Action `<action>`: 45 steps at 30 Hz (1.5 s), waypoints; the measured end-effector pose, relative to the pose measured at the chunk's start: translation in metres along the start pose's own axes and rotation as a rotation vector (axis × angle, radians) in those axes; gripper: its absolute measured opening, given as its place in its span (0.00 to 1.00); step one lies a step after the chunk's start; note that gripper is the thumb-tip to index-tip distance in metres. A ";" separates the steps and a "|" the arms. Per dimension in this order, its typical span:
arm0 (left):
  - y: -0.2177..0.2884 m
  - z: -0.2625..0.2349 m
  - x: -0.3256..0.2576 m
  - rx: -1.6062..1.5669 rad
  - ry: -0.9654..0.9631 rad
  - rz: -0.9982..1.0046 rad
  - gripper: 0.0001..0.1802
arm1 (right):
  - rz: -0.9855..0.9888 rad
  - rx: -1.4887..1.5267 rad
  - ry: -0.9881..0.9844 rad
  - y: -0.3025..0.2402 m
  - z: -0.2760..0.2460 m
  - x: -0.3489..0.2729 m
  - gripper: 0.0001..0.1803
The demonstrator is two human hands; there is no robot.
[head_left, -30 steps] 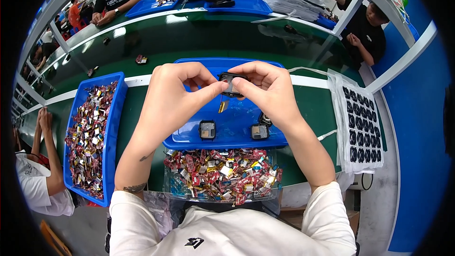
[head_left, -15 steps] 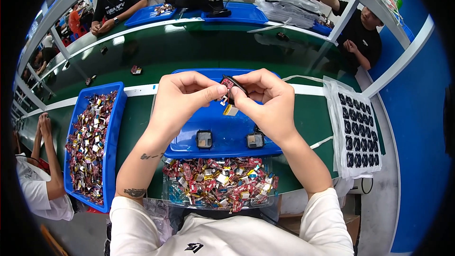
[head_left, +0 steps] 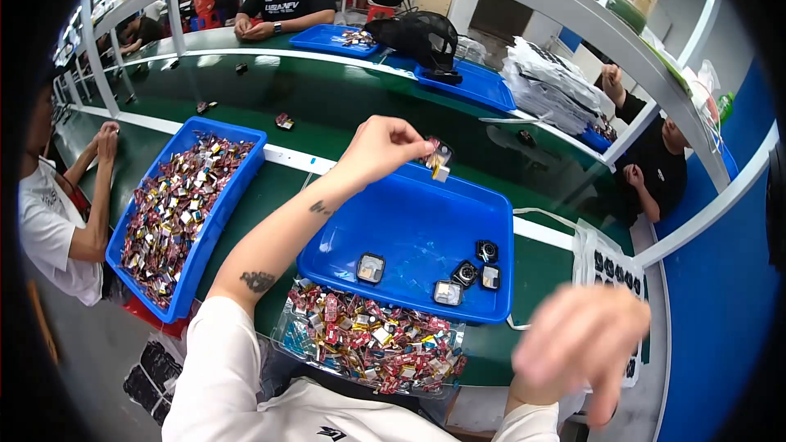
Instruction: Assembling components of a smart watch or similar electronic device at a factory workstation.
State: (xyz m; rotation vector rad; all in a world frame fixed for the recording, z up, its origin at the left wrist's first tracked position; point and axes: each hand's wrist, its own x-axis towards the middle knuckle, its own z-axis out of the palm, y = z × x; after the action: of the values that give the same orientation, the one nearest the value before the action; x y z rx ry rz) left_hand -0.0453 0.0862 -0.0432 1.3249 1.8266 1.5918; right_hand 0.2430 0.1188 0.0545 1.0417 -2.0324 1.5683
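Note:
My left hand [head_left: 385,149] reaches past the far edge of a blue tray [head_left: 372,217]. Its thumb and fingers pinch a small circuit assembly [head_left: 441,155] with a red board, a dark part and a dangling silver-yellow battery. To the right, my right hand [head_left: 583,344] hangs above the bench, smeared by motion; its fingers are too blurred to read. Several small black square watch-like cases lie in the tray, one case [head_left: 371,268] apart on the left and others grouped around another case [head_left: 465,273] on the right.
A clear bin [head_left: 286,331] heaped with red boards and batteries sits nearest me. Left of it stands a long blue bin [head_left: 254,155] of similar parts. Sheets of black cases [head_left: 614,266] lie at right. Beyond runs a green conveyor [head_left: 327,106]; co-workers sit around, under a white frame.
My hands have parted: the left has moved out over the conveyor side with the assembly, the right has swung down and right. The view has shifted, showing more cases in the tray.

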 end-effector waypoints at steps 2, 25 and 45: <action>-0.026 -0.001 0.038 0.229 0.137 -0.015 0.15 | -0.187 0.183 -0.296 -0.024 0.022 0.004 0.13; -0.028 -0.004 0.042 0.439 0.074 0.058 0.22 | -0.028 0.084 -0.526 -0.029 0.019 0.005 0.10; 0.022 -0.028 -0.038 0.216 0.002 0.286 0.21 | 0.408 -0.816 -0.304 0.152 0.079 0.011 0.12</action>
State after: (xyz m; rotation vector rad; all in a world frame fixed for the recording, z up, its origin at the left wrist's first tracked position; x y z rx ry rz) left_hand -0.0400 0.0373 -0.0258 1.7490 1.9238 1.5630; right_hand 0.1350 0.0578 -0.0637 0.5792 -2.8388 0.5711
